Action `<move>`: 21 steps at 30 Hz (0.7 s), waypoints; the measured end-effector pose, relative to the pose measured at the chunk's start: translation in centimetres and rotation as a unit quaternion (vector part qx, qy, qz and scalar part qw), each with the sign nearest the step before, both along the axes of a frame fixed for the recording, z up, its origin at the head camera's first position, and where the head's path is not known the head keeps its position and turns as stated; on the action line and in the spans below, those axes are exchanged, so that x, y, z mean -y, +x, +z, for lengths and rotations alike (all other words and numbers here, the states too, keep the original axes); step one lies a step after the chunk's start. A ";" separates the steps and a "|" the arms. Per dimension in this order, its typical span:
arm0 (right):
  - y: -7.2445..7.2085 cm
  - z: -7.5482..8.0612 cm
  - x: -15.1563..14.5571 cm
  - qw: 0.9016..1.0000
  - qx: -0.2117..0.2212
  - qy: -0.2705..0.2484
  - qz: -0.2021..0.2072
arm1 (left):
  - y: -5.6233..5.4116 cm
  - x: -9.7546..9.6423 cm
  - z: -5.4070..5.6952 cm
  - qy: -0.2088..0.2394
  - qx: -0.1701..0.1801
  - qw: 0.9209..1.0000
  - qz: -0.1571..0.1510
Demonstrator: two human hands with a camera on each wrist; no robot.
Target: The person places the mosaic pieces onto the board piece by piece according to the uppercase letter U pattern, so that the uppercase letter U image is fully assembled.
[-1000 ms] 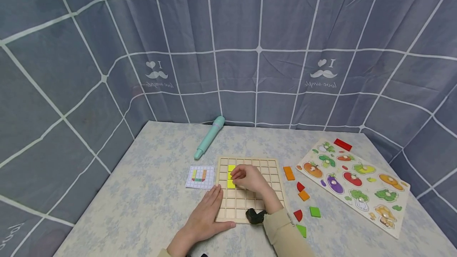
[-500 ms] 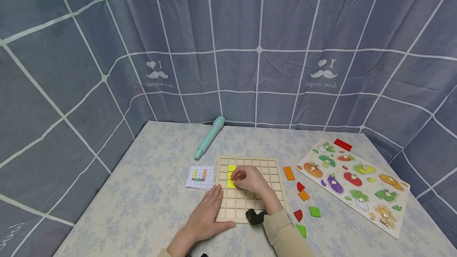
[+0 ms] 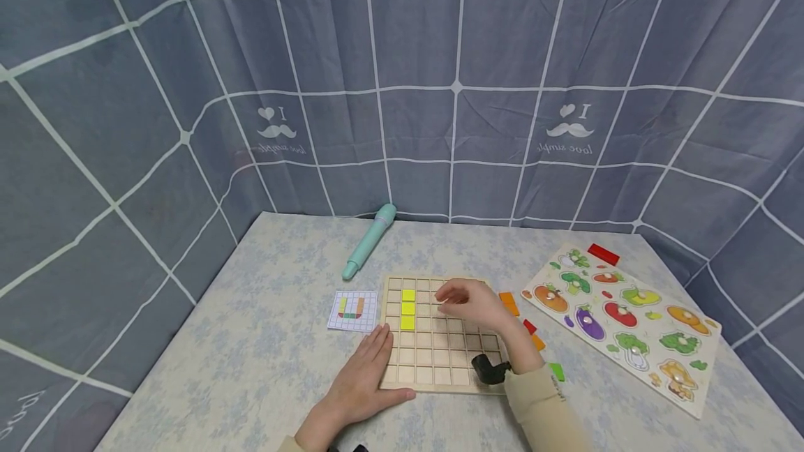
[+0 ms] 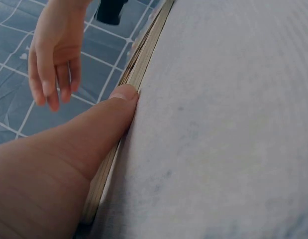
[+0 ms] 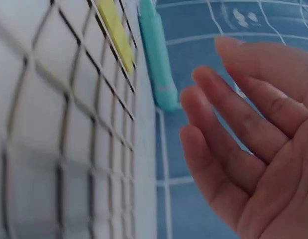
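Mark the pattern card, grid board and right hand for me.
Pattern card (image 3: 352,310): head view, middle of its printed face.
Grid board (image 3: 441,340): head view, a bare cell near its middle.
Right hand (image 3: 476,305): head view, back of the hand.

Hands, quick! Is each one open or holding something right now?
Left hand: open, touching the wooden board.
Right hand: open above the board, holding nothing.

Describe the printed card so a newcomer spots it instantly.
Find the wooden grid board. Just left of it, beyond the left hand, lies a small white card. Unlike the turquoise stick behind it, it's flat, printed with a multicoloured U.
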State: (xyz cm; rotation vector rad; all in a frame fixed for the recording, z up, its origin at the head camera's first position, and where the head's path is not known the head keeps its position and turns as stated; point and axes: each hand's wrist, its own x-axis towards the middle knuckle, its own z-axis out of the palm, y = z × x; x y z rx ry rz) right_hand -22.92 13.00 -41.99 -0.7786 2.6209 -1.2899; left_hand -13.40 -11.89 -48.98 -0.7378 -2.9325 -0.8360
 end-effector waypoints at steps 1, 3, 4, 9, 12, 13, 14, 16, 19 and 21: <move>0.1 0.2 -0.7 1.000 -0.001 0.003 -0.003 | 0.0 0.0 0.0 -0.001 -0.001 1.000 -0.001; 0.3 0.6 -2.1 1.000 -0.004 0.007 -0.010 | 0.0 0.0 0.0 -0.002 -0.002 1.000 -0.003; 0.4 0.8 -2.8 1.000 -0.004 0.007 -0.016 | 0.0 0.0 0.0 -0.001 -0.003 1.000 -0.004; 1.1 0.6 -5.9 0.998 -0.003 -0.006 -0.061 | 0.0 0.0 0.0 0.001 0.000 1.000 -0.005; 1.4 0.1 -7.3 0.995 0.001 -0.005 -0.098 | 0.0 0.0 0.0 0.001 0.001 1.000 -0.003; 1.5 -0.1 -7.7 0.994 0.000 -0.005 -0.106 | 0.0 0.0 0.0 0.001 0.002 1.000 -0.002; 1.6 -0.3 -8.1 0.993 0.000 -0.006 -0.114 | 0.0 0.0 0.0 0.001 0.003 1.000 -0.001; 1.7 -0.8 -8.8 0.991 0.000 0.001 -0.132 | 0.0 0.0 0.0 0.000 0.003 1.000 0.000; 1.8 -1.4 -9.7 0.988 0.004 0.007 -0.157 | 0.0 0.0 0.0 -0.002 0.008 1.000 0.002; 1.9 -1.8 -10.1 0.985 0.009 0.019 -0.174 | -0.1 0.0 0.0 -0.003 0.008 1.000 0.002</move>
